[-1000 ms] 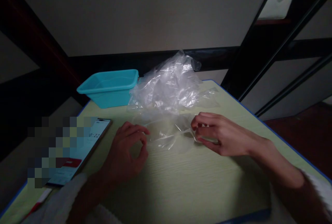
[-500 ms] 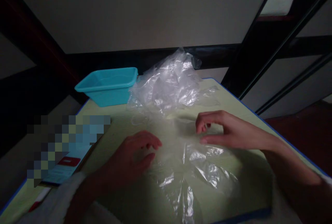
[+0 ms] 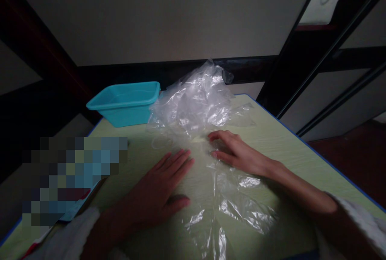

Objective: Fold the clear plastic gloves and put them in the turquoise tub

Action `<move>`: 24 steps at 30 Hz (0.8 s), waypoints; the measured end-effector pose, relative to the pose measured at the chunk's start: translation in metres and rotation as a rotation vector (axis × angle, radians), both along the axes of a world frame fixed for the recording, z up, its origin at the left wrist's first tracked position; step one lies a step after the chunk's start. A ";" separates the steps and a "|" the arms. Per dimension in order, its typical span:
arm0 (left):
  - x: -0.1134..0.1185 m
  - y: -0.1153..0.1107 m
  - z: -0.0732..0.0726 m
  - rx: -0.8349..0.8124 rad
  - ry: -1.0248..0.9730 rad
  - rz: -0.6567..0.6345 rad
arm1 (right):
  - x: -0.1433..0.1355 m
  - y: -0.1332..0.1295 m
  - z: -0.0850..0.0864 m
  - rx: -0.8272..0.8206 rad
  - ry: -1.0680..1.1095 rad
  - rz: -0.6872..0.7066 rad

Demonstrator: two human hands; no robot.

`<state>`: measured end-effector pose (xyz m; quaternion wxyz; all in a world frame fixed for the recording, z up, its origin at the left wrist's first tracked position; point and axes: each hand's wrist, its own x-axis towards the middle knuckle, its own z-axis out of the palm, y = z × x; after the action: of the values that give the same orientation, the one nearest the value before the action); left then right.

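The left hand [image 3: 159, 189] has flattened from its curl, palm down, fingers stretched, thumb wide; the right hand [image 3: 237, 151] has come inward, thumb and fingertips apart. Both grips open! Clear plastic bag [image 3: 233, 205] on the table [image 3: 274, 137], spreading from between them toward the near edge.

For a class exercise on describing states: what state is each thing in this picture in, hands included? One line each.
Left hand: open, palm down, fingers extended.
Right hand: fingers bent, thumb apart; contact with the plastic unclear.
Near plastic: clear, spread out, creased.
Far plastic: clear, crumpled, heaped.
Basin: upright, open-topped.
Phone: lying down, mostly masked by pixelation.
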<state>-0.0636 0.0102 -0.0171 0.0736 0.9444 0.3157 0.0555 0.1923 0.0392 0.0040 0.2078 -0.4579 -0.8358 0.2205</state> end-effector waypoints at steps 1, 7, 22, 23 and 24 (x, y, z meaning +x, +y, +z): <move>0.000 0.000 0.000 -0.016 0.016 0.001 | -0.001 0.000 0.000 0.001 -0.001 -0.001; 0.002 -0.001 0.001 -0.071 0.033 -0.023 | -0.004 0.001 -0.001 -0.002 -0.035 0.011; 0.004 -0.004 0.008 -0.172 0.106 -0.003 | 0.010 0.006 0.012 0.043 0.107 -0.120; 0.005 -0.005 0.008 -0.179 0.114 0.006 | 0.013 0.007 0.013 0.095 0.083 -0.151; 0.005 -0.005 0.009 -0.184 0.121 0.014 | 0.016 0.008 0.014 0.149 0.055 -0.187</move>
<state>-0.0587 0.0050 -0.0083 0.1407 0.9330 0.3299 -0.0303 0.2078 0.0469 0.0181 0.2836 -0.5111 -0.7974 0.1499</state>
